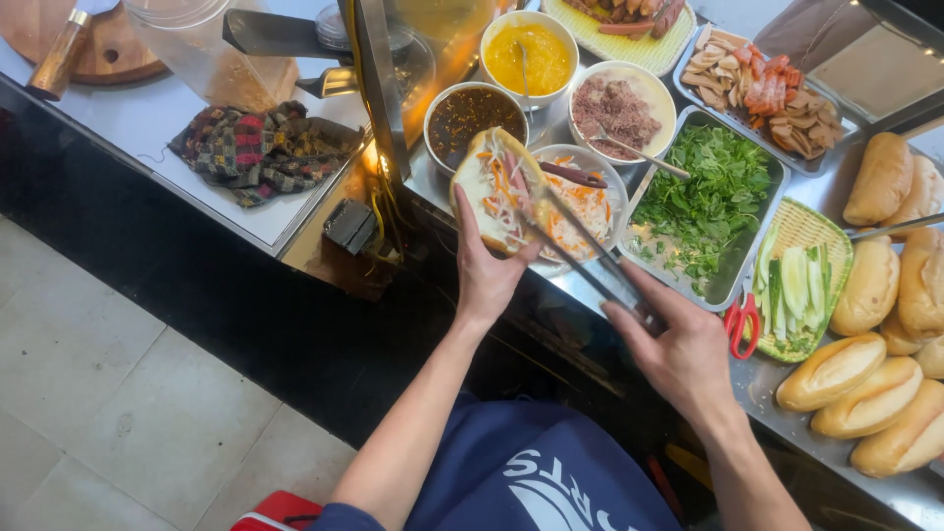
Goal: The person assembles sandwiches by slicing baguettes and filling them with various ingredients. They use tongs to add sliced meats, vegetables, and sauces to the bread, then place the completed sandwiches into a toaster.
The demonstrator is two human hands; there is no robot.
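A: What is the biggest thing seen here?

B: A long metal counter (197, 147) is seen. Its far end is cut off at the top, and its near edge is lost in the dark below.

A: And on it?

B: A metal tray of green herbs (703, 202) is set in the middle. Bread rolls (870, 393) are piled at the right, and some are cut off by the edge. A basket of cucumber slices (796, 280) is placed between the herbs and the rolls. Red scissors (739, 324) are tucked just beside the basket, half hidden by the right hand.

A: What is held?

B: An open bread roll (497, 187), filled with carrot and white shreds, is gripped by the left hand (484, 275). It is held up over the bowl of pickled shreds (590, 206), so part of that bowl is hidden. The fingers under the roll cannot be seen.

A: And the other hand?

B: Metal tongs (580, 251) are squeezed by the right hand (678, 354), which is closed around them. The tips are poked into the roll's filling. What is pinched there is too small to be made out.

A: Anything smaller?

B: A bowl of dark sauce (472, 113) is seen behind the roll, partly covered by it. A checked cloth (261, 147) is left at the left.
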